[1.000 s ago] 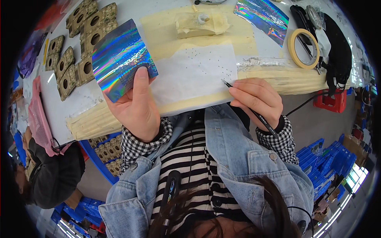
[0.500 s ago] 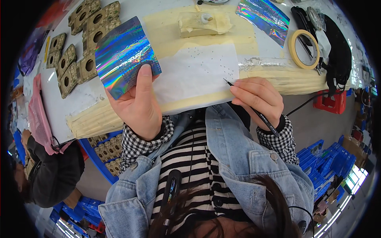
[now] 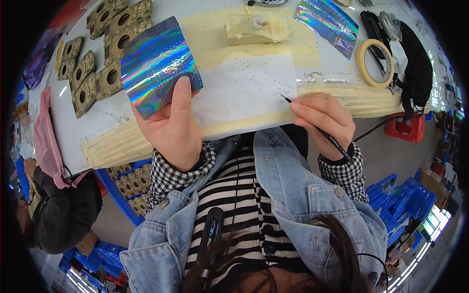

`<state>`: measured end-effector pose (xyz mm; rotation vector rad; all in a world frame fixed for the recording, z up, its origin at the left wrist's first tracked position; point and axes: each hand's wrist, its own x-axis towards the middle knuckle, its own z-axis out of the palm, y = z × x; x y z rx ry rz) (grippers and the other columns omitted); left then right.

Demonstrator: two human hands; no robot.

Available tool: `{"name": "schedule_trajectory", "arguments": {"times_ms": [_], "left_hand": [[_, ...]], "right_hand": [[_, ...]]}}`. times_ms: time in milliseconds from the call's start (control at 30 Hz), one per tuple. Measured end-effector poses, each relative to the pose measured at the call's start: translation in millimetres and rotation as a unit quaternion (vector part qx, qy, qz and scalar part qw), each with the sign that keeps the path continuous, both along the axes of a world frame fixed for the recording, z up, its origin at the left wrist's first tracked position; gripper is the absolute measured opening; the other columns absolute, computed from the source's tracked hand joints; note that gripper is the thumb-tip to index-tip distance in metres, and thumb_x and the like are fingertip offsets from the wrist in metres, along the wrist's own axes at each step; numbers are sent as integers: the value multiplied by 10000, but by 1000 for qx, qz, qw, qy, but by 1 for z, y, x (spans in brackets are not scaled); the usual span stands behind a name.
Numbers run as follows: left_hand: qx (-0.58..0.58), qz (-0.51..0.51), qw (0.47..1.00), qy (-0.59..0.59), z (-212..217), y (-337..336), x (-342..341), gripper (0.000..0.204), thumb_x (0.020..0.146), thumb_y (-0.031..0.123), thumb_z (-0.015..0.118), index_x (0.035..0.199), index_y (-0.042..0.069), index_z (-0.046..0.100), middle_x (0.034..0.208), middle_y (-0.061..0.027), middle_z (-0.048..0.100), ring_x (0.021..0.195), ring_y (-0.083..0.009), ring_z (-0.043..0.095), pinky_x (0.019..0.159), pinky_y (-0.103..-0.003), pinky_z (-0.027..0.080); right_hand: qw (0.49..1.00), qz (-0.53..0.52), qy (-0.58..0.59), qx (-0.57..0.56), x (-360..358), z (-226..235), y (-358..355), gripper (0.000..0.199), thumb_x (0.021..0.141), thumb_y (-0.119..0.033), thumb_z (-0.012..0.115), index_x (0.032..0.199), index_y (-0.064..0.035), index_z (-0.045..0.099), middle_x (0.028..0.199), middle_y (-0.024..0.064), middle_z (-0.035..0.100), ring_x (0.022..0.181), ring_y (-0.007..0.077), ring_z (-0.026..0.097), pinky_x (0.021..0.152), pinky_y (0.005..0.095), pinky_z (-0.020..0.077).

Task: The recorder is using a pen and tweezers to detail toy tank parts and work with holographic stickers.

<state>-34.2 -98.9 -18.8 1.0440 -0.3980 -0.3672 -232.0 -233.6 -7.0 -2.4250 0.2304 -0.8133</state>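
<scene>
My left hand [image 3: 173,124] grips the lower edge of a shiny blue holographic sheet [image 3: 156,63], thumb on top. Rows of small dots run across the sheet. My right hand [image 3: 325,119] is closed around black tweezers [image 3: 328,136], their fine tip pointing up and left. That tip is over the right part of a white paper sheet [image 3: 229,102], close to several tiny dark pieces [image 3: 261,75] scattered there. Whether the tip pinches a piece is too small to tell.
Camouflage-patterned blocks with round holes [image 3: 110,75] stand at the left. A taped block with a small white cup [image 3: 256,29] sits behind the paper. At right are another holographic sheet [image 3: 327,24], a tape roll [image 3: 375,62] and a black cloth item [image 3: 415,63]. A person [image 3: 68,215] is at lower left.
The whole view has shifted slightly. My right hand and the tweezers are a little farther right over the paper. My left hand keeps the same hold on the holographic sheet.
</scene>
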Motion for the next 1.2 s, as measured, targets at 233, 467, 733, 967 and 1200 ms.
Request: {"name": "schedule_trajectory", "arguments": {"times_ms": [233, 467, 733, 967, 1200], "left_hand": [[-10, 0, 1000, -4, -1, 1, 0, 307, 866, -72, 572, 1153, 32, 541, 1050, -82, 636, 891, -156, 628, 762, -307, 544], [-7, 9, 1000, -9, -1, 0, 0, 318, 863, -81, 569, 1161, 23, 532, 1063, -96, 634, 912, -167, 629, 763, -309, 551], [-11, 8, 1000, -3, -4, 2, 0, 328, 861, -81, 571, 1168, 22, 523, 1062, -96, 635, 909, -164, 633, 755, -302, 556], [-5, -3, 1000, 9, -2, 3, 0, 338, 858, -64, 589, 1173, 36, 516, 1063, -82, 630, 905, -155, 628, 764, -299, 544], [15, -50, 996, 70, 13, 9, -5, 314, 869, -34, 593, 1160, 55, 517, 1050, -64, 629, 910, -146, 619, 774, -302, 527]], "right_hand": [[997, -2, -7, -71, 19, 3, 0, 273, 707, -58, 739, 969, 0, 686, 906, 114, 657, 816, 263, 612, 740, 344, 506], [996, -19, 7, -91, 37, 1, -2, 249, 700, -70, 748, 940, -35, 693, 879, 88, 661, 781, 239, 610, 723, 342, 501], [997, -54, 9, 45, 37, 8, -1, 219, 716, -57, 752, 927, -36, 696, 836, 92, 658, 717, 216, 607, 638, 306, 486], [997, -58, -10, 58, 35, 21, 5, 263, 700, -46, 762, 953, -24, 693, 848, 98, 661, 726, 214, 616, 640, 293, 490], [995, 61, -75, 27, 50, 40, 18, 371, 678, -62, 774, 1026, 1, 659, 937, 132, 650, 795, 263, 629, 672, 326, 507]]}}
